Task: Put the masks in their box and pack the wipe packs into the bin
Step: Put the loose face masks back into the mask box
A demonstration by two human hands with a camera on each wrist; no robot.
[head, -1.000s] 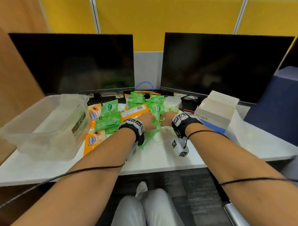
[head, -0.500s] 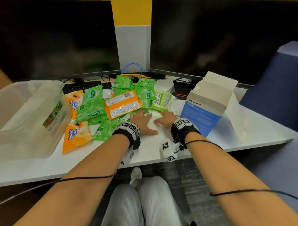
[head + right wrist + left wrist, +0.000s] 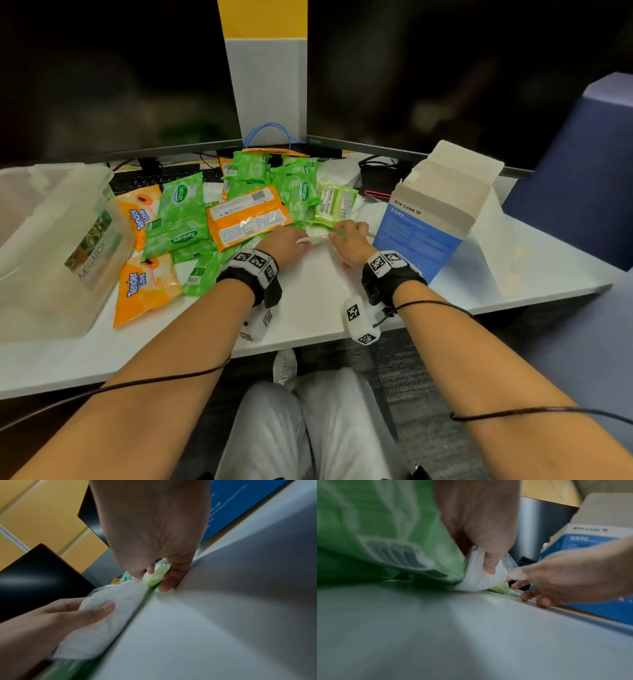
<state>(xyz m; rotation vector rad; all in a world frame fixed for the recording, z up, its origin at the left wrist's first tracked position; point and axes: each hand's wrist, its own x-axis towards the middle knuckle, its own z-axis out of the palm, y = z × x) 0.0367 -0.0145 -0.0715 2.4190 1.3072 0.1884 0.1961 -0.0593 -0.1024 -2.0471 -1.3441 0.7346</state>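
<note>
The left hand (image 3: 284, 244) pinches a folded white mask (image 3: 109, 616), thumb curled over its soft fabric, at the near edge of the wipe packs (image 3: 246, 219). The right hand (image 3: 349, 241), just beside it, nips a pale green pack corner (image 3: 155, 576). The mask looks light and limp; it is best gripped along its fold. The open mask box (image 3: 421, 233) stands just right of the right hand.

White mask (image 3: 313, 238) lies beside open blue box (image 3: 419, 236), wipe packs (image 3: 246, 216).

Wrist views motion-blurred; mask (image 3: 317, 236) mostly hidden under hands
</note>
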